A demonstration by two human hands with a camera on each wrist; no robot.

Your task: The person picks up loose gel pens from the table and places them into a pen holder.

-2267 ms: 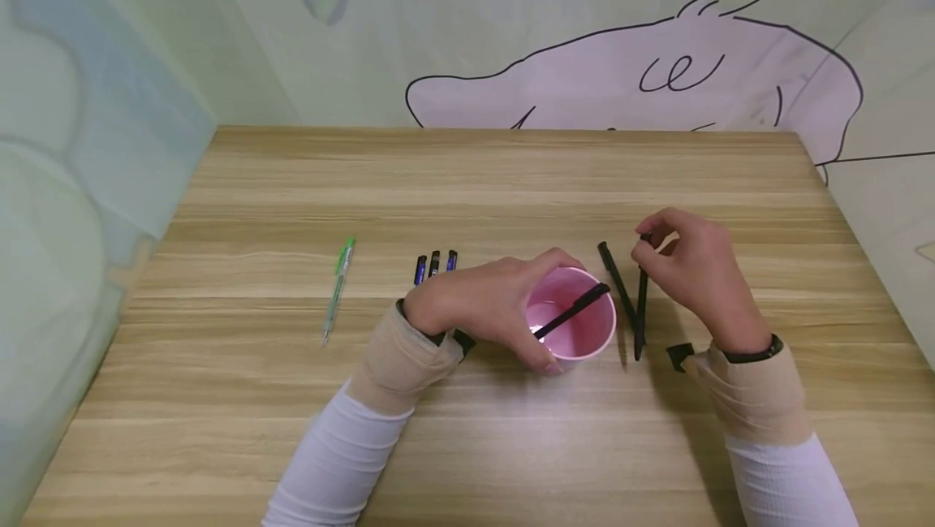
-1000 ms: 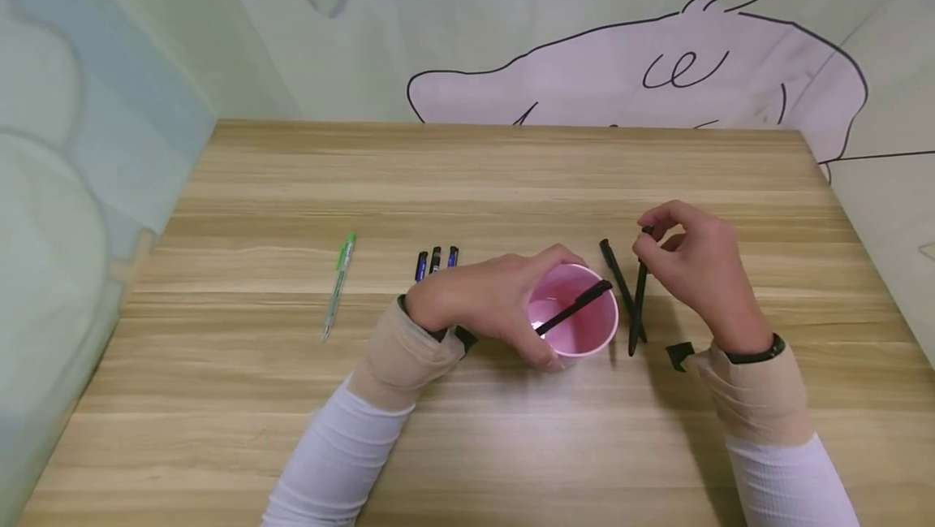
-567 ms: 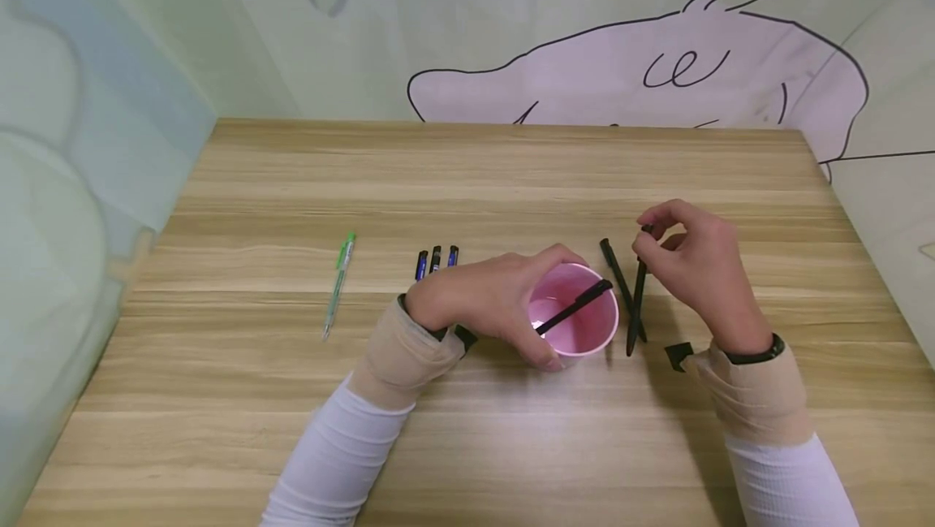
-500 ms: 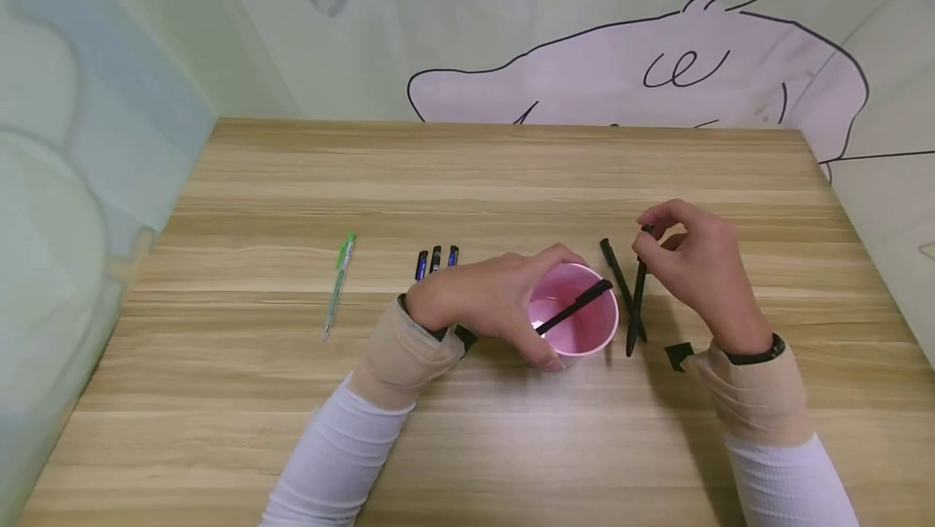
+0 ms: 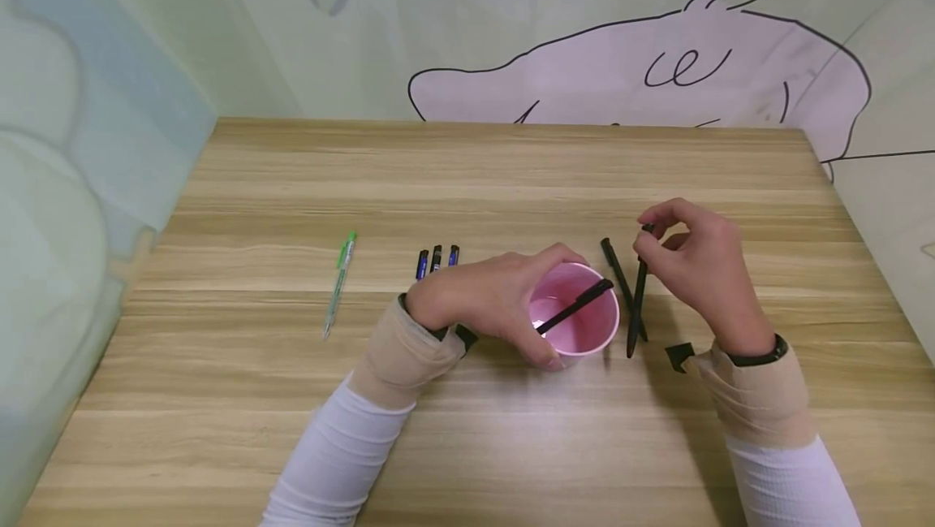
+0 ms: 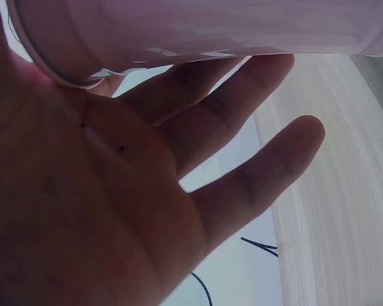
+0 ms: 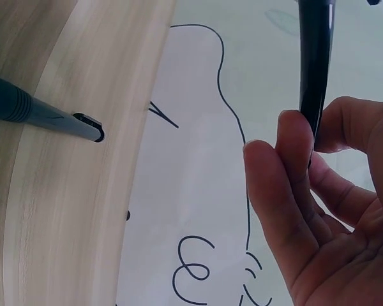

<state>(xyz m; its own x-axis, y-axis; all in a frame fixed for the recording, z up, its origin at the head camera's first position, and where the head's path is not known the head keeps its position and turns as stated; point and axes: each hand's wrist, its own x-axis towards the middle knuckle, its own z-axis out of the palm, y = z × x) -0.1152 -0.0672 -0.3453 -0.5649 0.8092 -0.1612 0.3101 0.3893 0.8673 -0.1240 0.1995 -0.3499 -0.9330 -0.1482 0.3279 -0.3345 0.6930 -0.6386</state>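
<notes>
My left hand [image 5: 500,300] grips a pink cup [image 5: 584,340], thumb at the near side and fingers round the far side. The cup's side [image 6: 230,29] also fills the top of the left wrist view. A black pen [image 5: 577,305] leans inside it, its clip end over the rim. To the right, my right hand [image 5: 694,267] pinches the top end of a second black pen [image 5: 638,300], which points down toward the table. In the right wrist view, thumb and fingers meet on this pen [image 7: 316,60]. Another black pen [image 5: 617,271] lies on the table just behind it.
A green-tipped clear pen [image 5: 338,287] lies on the wooden table [image 5: 467,462] at the left. Several dark pens with blue and black ends [image 5: 436,257] poke out beyond my left wrist, mostly hidden. A wall with a cartoon drawing [image 5: 657,72] stands behind the table.
The lower end of the pen in my right hand has shifted slightly left across the lying pen since the earliest frame. The left hand and cup stay almost still.
</notes>
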